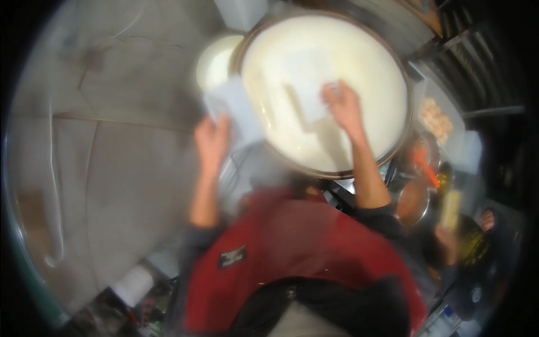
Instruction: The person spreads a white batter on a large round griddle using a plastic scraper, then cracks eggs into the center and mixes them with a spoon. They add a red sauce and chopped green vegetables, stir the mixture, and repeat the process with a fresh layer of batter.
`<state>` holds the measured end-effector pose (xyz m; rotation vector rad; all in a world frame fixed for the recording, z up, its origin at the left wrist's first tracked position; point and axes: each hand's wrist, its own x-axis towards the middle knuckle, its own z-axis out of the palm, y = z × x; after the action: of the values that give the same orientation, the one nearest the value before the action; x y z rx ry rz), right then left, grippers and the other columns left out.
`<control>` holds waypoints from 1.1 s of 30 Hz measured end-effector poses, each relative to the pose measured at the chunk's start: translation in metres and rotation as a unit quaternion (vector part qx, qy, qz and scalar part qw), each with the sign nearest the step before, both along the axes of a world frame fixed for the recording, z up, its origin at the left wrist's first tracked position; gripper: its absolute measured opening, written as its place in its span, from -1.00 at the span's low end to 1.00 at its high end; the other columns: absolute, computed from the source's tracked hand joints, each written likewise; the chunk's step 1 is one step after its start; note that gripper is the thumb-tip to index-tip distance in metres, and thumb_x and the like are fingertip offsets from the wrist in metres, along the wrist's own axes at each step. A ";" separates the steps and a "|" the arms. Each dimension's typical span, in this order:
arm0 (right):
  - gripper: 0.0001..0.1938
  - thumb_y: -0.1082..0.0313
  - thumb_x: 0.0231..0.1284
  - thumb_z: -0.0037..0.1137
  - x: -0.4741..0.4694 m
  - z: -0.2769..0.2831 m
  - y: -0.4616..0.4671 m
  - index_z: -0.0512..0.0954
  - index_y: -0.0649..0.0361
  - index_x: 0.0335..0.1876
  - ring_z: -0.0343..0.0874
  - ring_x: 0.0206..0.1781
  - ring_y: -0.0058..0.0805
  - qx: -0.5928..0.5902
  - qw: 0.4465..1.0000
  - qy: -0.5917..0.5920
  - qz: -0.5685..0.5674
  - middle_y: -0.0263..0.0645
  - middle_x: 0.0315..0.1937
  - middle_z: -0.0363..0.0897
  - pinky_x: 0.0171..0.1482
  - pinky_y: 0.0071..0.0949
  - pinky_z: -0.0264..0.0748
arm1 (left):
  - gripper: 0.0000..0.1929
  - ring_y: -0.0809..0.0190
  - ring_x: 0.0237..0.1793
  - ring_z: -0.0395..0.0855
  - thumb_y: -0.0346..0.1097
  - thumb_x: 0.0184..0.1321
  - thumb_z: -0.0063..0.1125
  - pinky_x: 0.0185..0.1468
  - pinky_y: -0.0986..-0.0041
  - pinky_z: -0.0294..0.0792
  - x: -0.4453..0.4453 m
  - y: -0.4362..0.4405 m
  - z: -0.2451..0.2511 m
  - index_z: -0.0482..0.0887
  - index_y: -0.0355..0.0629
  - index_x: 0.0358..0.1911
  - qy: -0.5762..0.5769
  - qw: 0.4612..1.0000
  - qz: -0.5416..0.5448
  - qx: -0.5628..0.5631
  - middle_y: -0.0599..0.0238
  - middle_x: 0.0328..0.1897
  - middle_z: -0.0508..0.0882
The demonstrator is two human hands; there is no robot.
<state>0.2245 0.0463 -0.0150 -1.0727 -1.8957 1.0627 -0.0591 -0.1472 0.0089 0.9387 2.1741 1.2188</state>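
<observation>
Before me lies a wide round pan or griddle [370, 101] with a dark rim, its face covered by a smooth cream-white layer, perhaps batter. My right hand [346, 109] is over it, gripping the edge of a flat white scraper-like sheet [309, 80]. A shadow of the hand and sheet falls on the pale surface. My left hand [212, 137] holds a second flat white sheet [241, 111] just outside the left rim, overlapping a round tub [221, 59] of pale cream content. Motion blur hides the sheets' exact edges.
At right stand a tray of pale orange pieces [437, 120], a bowl of red sauce [412, 202] and an orange utensil [427, 166]. Another person's hand [447, 242] holds a yellow object [451, 208]. A white container [242, 12] stands beyond the pan.
</observation>
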 end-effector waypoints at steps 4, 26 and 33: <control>-0.75 0.23 0.35 0.02 0.083 -0.011 0.018 0.56 0.30 -0.16 0.57 -0.38 -0.55 0.065 0.968 -0.206 -0.126 -0.23 -0.39 0.63 -0.29 -0.53 0.51 | -0.78 0.42 -0.44 0.56 -0.31 0.25 0.17 -0.34 0.55 0.41 -0.069 0.061 -0.007 0.68 -0.37 -0.22 -0.025 0.998 -0.006 0.061 0.30 -0.38 0.68; -0.65 0.26 0.37 0.00 0.021 0.005 -0.141 0.53 0.38 0.09 0.64 -0.07 -0.47 -0.244 0.941 -0.002 -0.234 -0.14 -0.15 0.69 -0.04 -0.47 0.53 | -0.64 -0.10 -0.26 0.63 -0.16 0.34 0.04 -0.14 0.14 0.43 -0.164 0.149 -0.045 0.61 -0.43 -0.17 0.267 0.935 0.004 0.234 -0.13 -0.29 0.67; -0.68 0.21 0.28 0.16 0.106 0.021 -0.122 0.60 0.30 -0.01 0.61 -0.05 -0.45 -0.125 0.955 -0.128 -0.236 -0.14 -0.15 0.69 0.02 -0.44 0.50 | -0.53 -0.06 0.08 0.59 -0.26 0.22 0.16 0.18 0.23 0.38 -0.225 0.182 -0.135 0.51 -0.45 0.12 0.288 0.942 -0.157 -0.076 -0.16 0.12 0.61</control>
<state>0.3300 -0.0762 0.0064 -1.7765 -1.5917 0.9284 -0.2840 0.0345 -0.1263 1.6562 2.3627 0.6604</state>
